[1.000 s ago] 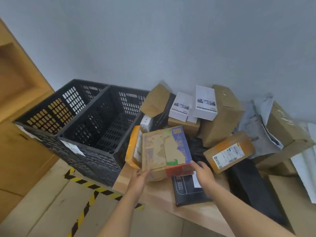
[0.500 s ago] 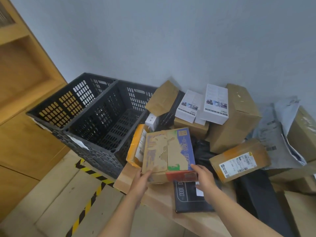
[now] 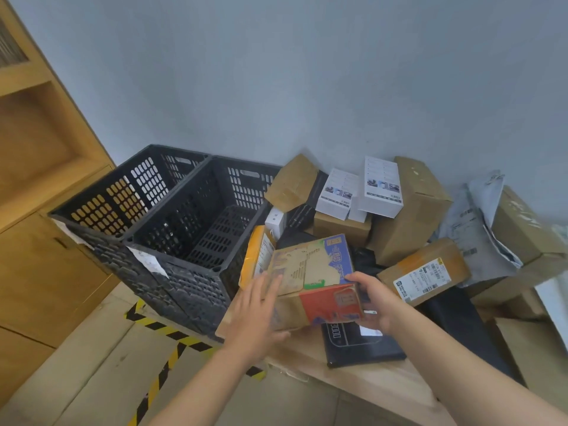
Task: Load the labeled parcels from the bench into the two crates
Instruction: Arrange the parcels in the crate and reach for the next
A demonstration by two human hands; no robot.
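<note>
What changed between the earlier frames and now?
The printed cardboard box rose, showing more of its red front. The left hand slid from its lower edge onto its left side; the right hand keeps its grip on the right corner. Black plastic crates stayed put.

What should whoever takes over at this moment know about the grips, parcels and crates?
Left grip: fingers straight, pressed on the printed box.
Right grip: curled round that box's right edge.
Box held over the bench's left end, beside the two crates.
Done: nothing visible in either crate.
Left: this box, then the parcel pile on the bench.
</note>
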